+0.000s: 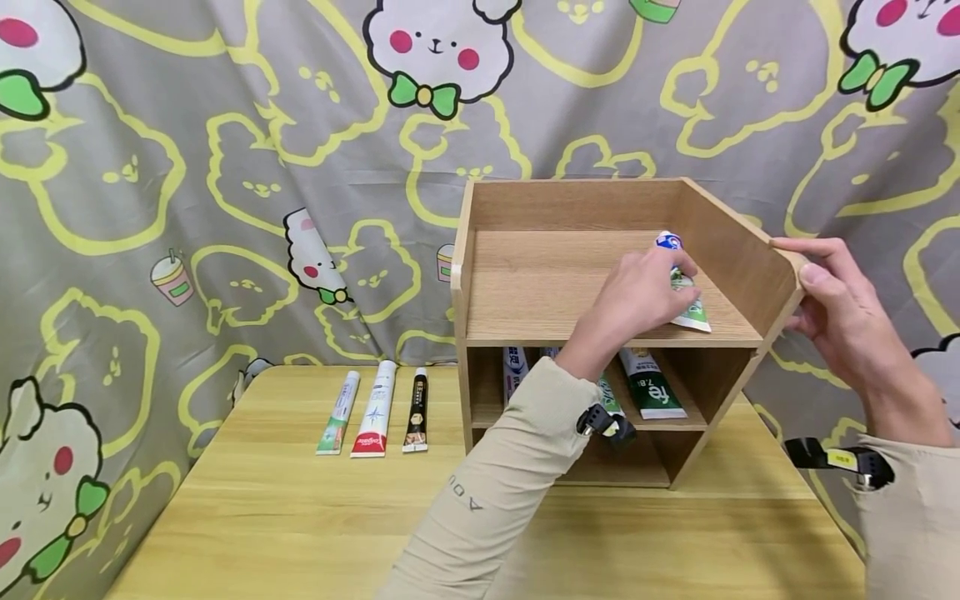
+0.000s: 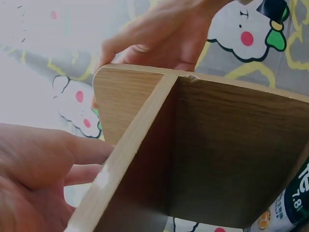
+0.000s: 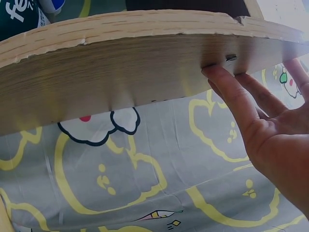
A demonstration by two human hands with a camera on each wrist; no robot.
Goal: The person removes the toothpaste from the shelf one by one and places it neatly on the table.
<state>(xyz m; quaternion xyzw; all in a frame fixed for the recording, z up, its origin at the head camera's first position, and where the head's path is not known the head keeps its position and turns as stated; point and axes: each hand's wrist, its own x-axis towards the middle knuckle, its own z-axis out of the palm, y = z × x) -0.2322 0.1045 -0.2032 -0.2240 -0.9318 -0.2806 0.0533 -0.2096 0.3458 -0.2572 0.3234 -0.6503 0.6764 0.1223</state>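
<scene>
A small wooden shelf stands on the table. On its top board lies a white-and-green toothpaste tube with a blue-and-white end, close to the right side panel. My left hand holds this tube, fingers bent over its middle and covering part of it. In the left wrist view, the left hand shows beyond the board's edge, and the tube is hidden. My right hand grips the right side panel, thumb at its front edge. Seen from the right wrist, that hand's fingertips touch the panel's outer face.
Several tubes lie in the middle compartment, including a dark green and white one; my left forearm covers some. Left of the shelf, a green-and-white tube, a red-and-white tube and a black tube lie on the table. A patterned curtain hangs behind.
</scene>
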